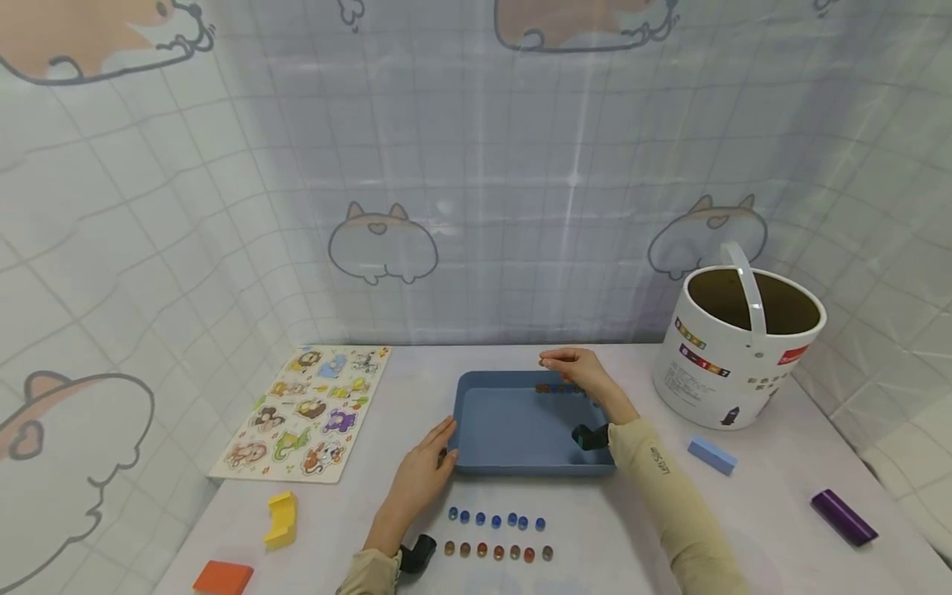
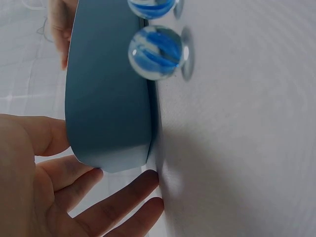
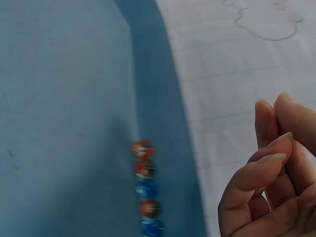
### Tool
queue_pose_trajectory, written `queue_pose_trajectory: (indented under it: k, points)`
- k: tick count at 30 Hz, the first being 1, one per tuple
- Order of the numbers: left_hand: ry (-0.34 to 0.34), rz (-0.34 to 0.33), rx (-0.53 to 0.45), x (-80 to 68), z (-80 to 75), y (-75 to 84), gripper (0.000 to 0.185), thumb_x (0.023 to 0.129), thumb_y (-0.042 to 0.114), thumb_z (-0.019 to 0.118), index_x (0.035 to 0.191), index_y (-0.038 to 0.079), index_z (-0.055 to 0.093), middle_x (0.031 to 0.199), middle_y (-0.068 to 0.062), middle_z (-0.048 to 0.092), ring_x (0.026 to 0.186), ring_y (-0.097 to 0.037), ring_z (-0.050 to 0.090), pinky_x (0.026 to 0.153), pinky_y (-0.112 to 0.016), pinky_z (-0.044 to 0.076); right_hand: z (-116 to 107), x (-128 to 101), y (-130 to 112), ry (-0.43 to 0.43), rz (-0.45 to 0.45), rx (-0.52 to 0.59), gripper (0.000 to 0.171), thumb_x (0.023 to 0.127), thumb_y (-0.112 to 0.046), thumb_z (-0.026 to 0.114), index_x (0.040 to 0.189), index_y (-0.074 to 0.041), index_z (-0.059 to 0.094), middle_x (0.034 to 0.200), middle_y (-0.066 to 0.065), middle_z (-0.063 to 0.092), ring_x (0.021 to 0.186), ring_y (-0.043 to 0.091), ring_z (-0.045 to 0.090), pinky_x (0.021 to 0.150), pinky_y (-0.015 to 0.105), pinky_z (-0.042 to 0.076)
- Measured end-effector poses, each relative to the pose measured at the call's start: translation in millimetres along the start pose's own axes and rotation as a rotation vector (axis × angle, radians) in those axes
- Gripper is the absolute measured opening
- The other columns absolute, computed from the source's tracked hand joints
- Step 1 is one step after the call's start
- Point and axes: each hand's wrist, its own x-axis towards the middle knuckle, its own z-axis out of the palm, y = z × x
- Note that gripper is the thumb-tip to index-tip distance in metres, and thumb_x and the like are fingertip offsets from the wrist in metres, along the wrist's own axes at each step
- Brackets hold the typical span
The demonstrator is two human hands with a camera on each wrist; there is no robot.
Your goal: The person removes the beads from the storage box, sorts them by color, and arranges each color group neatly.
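Note:
A shallow blue tray (image 1: 521, 473) lies on the table. My left hand (image 1: 426, 473) rests at its front left corner, fingers loosely extended along the outside and touching the wall, as the left wrist view shows. Over the tray's back rim, my right hand (image 1: 583, 369) pinches thumb and fingertips together; a small brownish marble (image 1: 542, 358) shows faintly at the tips, mostly hidden. Along the tray's back wall runs a row of orange and blue marbles (image 3: 144, 169). In front of the tray lie a row of blue marbles (image 1: 496, 521) and a row of orange-brown marbles (image 1: 498, 553).
An animal puzzle board (image 1: 305, 413) lies at the left, with a yellow block (image 1: 282, 521) and an orange block (image 1: 223, 577) nearer. At the right stand a white bucket (image 1: 699, 364), a light blue block (image 1: 711, 455) and a purple block (image 1: 844, 517).

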Motion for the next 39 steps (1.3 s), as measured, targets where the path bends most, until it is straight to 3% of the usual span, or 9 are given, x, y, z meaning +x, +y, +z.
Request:
queue_pose_trajectory:
  k: [4, 9, 14, 20, 28, 39]
  points:
    - [0.007, 0.007, -0.004, 0.8, 0.0, 0.7, 0.050, 0.095, 0.019, 0.059, 0.141, 0.004, 0.049, 0.149, -0.009, 0.047, 0.123, -0.029, 0.059, 0.095, -0.044, 0.053, 9.2, 7.1, 12.3, 0.026, 0.044, -0.025, 0.040, 0.093, -0.024, 0.065, 0.125, -0.001, 0.064, 0.114, 0.007, 0.070, 0.068, 0.014, 0.045, 0.070, 0.033, 0.044]
    - [0.007, 0.002, 0.003, -0.4, -1.6, 1.7, 0.049, 0.095, 0.019, 0.060, 0.141, 0.004, 0.049, 0.149, -0.009, 0.047, 0.125, -0.030, 0.057, 0.096, -0.044, 0.052, 19.2, 12.8, 25.6, 0.123, 0.099, -0.113, 0.029, 0.090, -0.022, 0.069, 0.115, -0.007, 0.071, 0.115, 0.008, 0.071, 0.077, 0.014, 0.054, 0.066, 0.025, 0.046]
    - [0.009, -0.005, 0.005, -1.0, -2.9, 2.6, 0.050, 0.095, 0.018, 0.060, 0.141, 0.005, 0.049, 0.150, -0.009, 0.046, 0.125, -0.030, 0.057, 0.097, -0.045, 0.052, 28.2, 14.5, 35.4, 0.178, 0.067, -0.255, 0.020, 0.087, -0.018, 0.072, 0.105, -0.011, 0.076, 0.108, 0.010, 0.074, 0.083, 0.014, 0.065, 0.068, 0.024, 0.050]
    - [-0.001, -0.004, 0.007, -1.0, -2.4, 2.5, 0.050, 0.096, 0.019, 0.059, 0.142, 0.005, 0.048, 0.151, -0.008, 0.045, 0.124, -0.030, 0.058, 0.097, -0.046, 0.051, 35.2, 11.8, 39.1, 0.207, 0.020, -0.356, 0.015, 0.084, -0.012, 0.074, 0.099, -0.010, 0.078, 0.103, 0.011, 0.075, 0.082, 0.019, 0.067, 0.070, 0.030, 0.055]
    - [0.009, 0.008, 0.013, -0.5, -1.8, 1.8, 0.050, 0.095, 0.020, 0.060, 0.142, 0.005, 0.048, 0.150, -0.008, 0.046, 0.120, -0.028, 0.061, 0.096, -0.044, 0.052, 35.5, 9.7, 39.1, 0.186, -0.001, -0.495, 0.013, 0.081, -0.013, 0.078, 0.094, -0.014, 0.079, 0.097, 0.005, 0.076, 0.095, 0.023, 0.069, 0.084, 0.039, 0.056]
    - [0.004, 0.006, 0.025, 0.3, -0.2, 1.0, 0.050, 0.095, 0.019, 0.059, 0.142, 0.004, 0.048, 0.150, -0.008, 0.046, 0.124, -0.029, 0.058, 0.099, -0.046, 0.050, 35.6, 11.4, 37.8, 0.151, -0.050, -0.690, 0.012, 0.081, -0.022, 0.078, 0.093, -0.020, 0.079, 0.095, -0.001, 0.076, 0.090, 0.021, 0.068, 0.078, 0.039, 0.056]
